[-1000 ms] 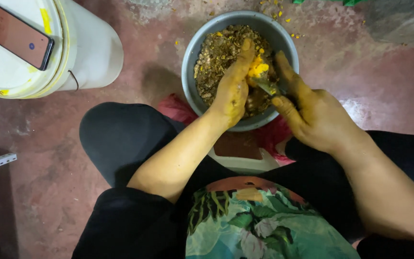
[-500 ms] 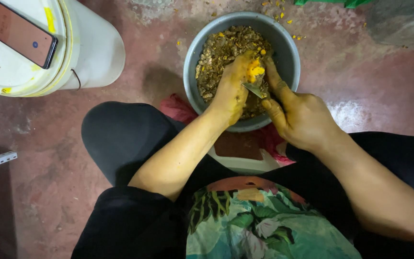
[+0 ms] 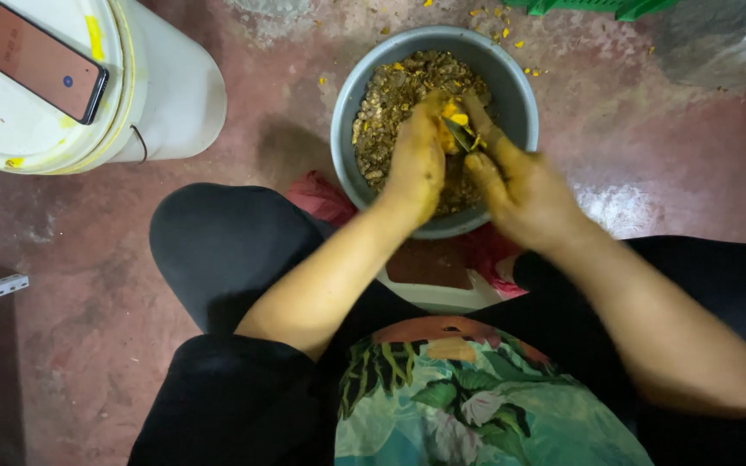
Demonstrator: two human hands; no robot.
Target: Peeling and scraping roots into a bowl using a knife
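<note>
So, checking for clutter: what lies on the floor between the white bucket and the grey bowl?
In the head view, only bare reddish floor separates white bucket from grey bowl.

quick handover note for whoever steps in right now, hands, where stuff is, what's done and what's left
Left hand: holds a small yellow piece over the grey bowl.
Right hand: closed on a small blade, set against that piece; the view is blurred.
The bowl sits on the floor between the knees, part filled with brownish peelings.
Yellow scraps lie on the floor past the bowl.
Done: many peelings are in the bowl. Left: the piece in hand.
</note>
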